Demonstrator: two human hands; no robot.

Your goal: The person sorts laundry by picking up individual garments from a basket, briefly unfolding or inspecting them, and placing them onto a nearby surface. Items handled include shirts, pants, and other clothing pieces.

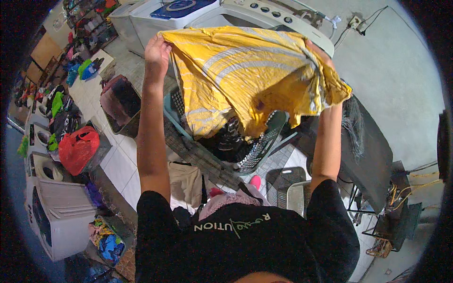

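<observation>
A yellow cloth with pale grey stripes is spread between my raised hands. My left hand pinches its upper left corner. At the other end, my right hand grips the upper right part, and folds of the fabric hide most of the fingers and drape over the forearm. The lower edge hangs in loose, crumpled folds above a teal plastic laundry basket. Dark clothing lies in that basket, partly covered from view by the cloth.
Behind the cloth stands a twin-tub washing machine. A bin of dark red laundry is to the left, beyond it a red bag. A dark ironing board-like surface extends at right. Grey baskets sit near my feet.
</observation>
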